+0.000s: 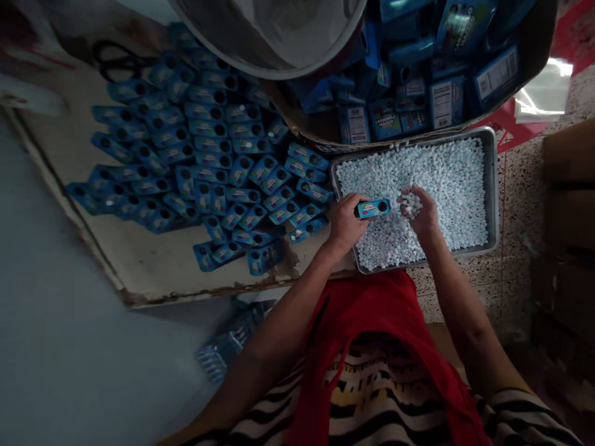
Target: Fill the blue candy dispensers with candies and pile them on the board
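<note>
- Currently, in the head view, your left hand (348, 224) grips a small blue box (367, 209) by its near end, over the left part of the tray (493, 204); the box's dark round opening faces up, toward your other hand.
- Your right hand (426, 217) is cupped, palm up, around a handful of pellets (410, 204), just beside that box and apart from it.
- Beneath both hands, the metal tray is spread nearly to its rim with white and pale blue pellets (453, 176).
- To your left, many more blue boxes (209, 145) stand crowded in uneven rows on the worn table (176, 272), most with a round opening on top; a few have white pellets showing on them.
- Beyond the tray you have a large carton (320, 141) of loosely piled blue packages (388, 124), one lettered "Caramelo Macizo".
- Left of that carton is a big round container (260, 73), partly cut off by the frame's top edge.
- Dark-handled scissors (111, 62) lie at the far left of the table.
- You wear a red apron (372, 303) over a striped shirt (269, 409); brown boxes (569, 183) are stacked at your right.
</note>
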A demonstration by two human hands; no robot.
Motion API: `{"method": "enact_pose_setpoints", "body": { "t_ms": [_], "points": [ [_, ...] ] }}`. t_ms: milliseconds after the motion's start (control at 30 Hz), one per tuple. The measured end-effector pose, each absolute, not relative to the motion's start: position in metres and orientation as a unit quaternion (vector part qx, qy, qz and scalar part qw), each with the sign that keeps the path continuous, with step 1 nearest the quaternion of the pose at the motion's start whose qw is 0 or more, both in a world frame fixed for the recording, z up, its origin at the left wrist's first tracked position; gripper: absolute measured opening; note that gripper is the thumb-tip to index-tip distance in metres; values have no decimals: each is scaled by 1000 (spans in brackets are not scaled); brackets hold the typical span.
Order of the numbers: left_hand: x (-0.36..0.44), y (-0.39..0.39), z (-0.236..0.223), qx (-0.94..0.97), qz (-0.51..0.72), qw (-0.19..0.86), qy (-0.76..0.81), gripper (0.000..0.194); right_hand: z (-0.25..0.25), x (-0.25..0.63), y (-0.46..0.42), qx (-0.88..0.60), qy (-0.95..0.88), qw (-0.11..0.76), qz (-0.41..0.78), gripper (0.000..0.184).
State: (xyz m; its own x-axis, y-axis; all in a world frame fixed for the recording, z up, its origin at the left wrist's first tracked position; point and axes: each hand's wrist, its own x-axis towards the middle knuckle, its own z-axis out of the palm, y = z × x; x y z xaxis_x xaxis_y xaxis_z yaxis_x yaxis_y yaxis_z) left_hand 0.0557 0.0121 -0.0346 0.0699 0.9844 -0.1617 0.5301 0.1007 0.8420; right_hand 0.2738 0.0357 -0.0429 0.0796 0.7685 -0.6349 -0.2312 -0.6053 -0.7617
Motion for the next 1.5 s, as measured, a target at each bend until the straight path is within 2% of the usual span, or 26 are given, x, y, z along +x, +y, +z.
{"method": "enact_pose_setpoints", "body": {
  "t_ms": [67, 167, 333, 433, 767, 1000, 1200, 1367, 1500],
  "points": [
    [61, 15, -31, 629, 272, 400, 608, 38, -22, 267, 33, -546, -147, 465, 681, 47],
    [67, 18, -24, 652, 253, 394, 597, 38, 5, 254, 30, -478, -116, 553, 673, 42],
    [76, 18, -13, 665, 234, 379, 599, 37, 19, 243, 31, -433, -136, 607, 653, 36],
    [80, 17, -12, 660, 249, 377, 600, 36, 21, 242, 33, -435, -152, 614, 641, 34],
    [86, 12, -16, 631, 270, 392, 613, 33, 33, 240, 32, -431, -165, 639, 615, 46],
    [87, 10, -16, 628, 280, 397, 608, 32, 31, 240, 27, -480, -204, 612, 595, 54],
    [88, 12, -17, 628, 275, 393, 614, 33, 27, 238, 23, -462, -233, 632, 577, 53],
    [92, 16, -21, 628, 278, 383, 618, 35, 28, 231, 19, -484, -269, 613, 564, 52],
    [90, 17, -28, 625, 304, 395, 601, 34, 27, 240, 14, -505, -339, 566, 557, 63]
  ]
}}
